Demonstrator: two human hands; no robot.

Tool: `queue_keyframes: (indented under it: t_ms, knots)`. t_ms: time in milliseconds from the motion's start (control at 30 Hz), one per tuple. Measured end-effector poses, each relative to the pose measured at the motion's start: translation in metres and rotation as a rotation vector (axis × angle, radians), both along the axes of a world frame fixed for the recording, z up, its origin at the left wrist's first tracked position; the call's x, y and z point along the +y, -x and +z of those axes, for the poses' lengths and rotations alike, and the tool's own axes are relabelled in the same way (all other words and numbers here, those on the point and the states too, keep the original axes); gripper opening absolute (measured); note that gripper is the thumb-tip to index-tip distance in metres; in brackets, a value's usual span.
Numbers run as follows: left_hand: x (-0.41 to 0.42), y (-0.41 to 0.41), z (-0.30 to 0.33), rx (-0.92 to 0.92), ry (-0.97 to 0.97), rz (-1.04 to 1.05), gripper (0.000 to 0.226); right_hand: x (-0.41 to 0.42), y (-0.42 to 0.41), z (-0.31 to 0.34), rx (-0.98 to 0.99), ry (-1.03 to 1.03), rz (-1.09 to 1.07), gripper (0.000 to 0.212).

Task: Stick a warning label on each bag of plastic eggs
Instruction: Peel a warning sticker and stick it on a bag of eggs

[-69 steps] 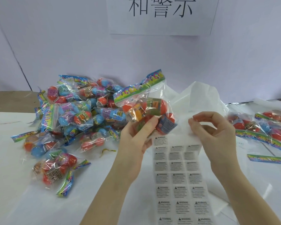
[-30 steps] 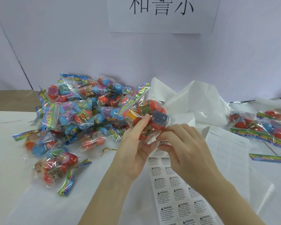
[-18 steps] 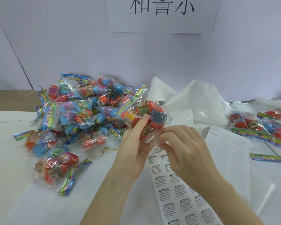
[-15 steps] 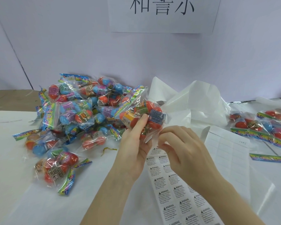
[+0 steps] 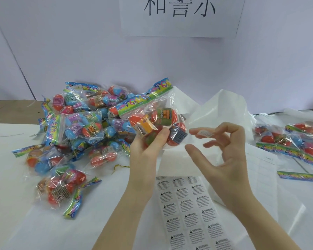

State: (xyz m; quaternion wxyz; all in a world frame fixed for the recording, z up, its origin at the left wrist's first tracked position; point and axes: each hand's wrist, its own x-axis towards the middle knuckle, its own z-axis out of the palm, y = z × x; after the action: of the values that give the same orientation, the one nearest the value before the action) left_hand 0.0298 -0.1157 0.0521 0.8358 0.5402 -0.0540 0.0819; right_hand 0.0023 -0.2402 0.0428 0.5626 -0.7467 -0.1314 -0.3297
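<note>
Head view: bag (image 5: 152,121) of eggs (image 5: 165,116)

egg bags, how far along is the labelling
Early, it seems. Likely done: a few bags set apart at right, labels unreadable. In hand: left hand grips one bag; a peeled label sits on a right hand fingertip, not yet stuck. Left: the big pile; the label sheet holds plenty.

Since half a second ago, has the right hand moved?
Yes. The right hand has drawn right, away from the held bag, a label on its fingertip.
</note>
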Motion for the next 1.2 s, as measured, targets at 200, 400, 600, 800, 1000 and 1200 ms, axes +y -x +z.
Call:
queue_keyframes:
  t_ms: [200, 400, 600, 800, 1000, 1200]
  knots:
    - [0.0, 0.002, -0.002, -0.043, -0.018, -0.039, 0.041, -0.001, 0.0, 0.002, -0.05, -0.08, -0.066, 0.049]
    - [0.001, 0.0, -0.004, -0.004, -0.053, -0.033, 0.029, 0.001, 0.001, 0.002, -0.083, 0.006, -0.092, 0.055]
    - [0.002, 0.001, 0.0, 0.039, -0.032, -0.046, 0.028, -0.002, 0.0, 0.003, -0.026, -0.006, -0.058, 0.05]
    - [0.002, 0.003, 0.002, 0.039, -0.005, -0.083, 0.025, -0.005, 0.001, 0.006, 0.003, 0.003, -0.038, 0.045]
    - [0.003, 0.003, 0.004, 0.065, -0.016, -0.09, 0.024, -0.005, 0.002, 0.008, -0.071, 0.044, -0.058, 0.05]
    - [0.004, 0.005, 0.006, 0.072, -0.015, -0.125, 0.025, -0.008, 0.002, 0.01, 0.04, -0.125, 0.039, 0.043]
